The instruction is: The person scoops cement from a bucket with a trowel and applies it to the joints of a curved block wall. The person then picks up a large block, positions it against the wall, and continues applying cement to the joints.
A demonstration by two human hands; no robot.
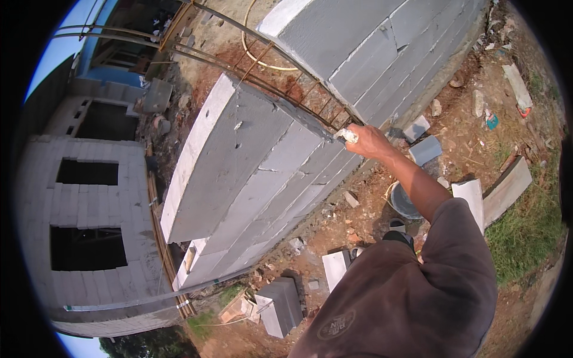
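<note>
1. Building site: two grey block walls on dirt ground.
2. Right hand: grip clamped on a whitish object.
3. That object is beside rusty rebar, between left and right walls.

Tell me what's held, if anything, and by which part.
The right hand grips a small whitish thing, partly showing outside the fist. What it is, and which part is gripped, cannot be told. The left hand is out of view.

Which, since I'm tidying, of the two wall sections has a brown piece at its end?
Left section: the brown piece sits at its left end; the right section shows none.
</note>
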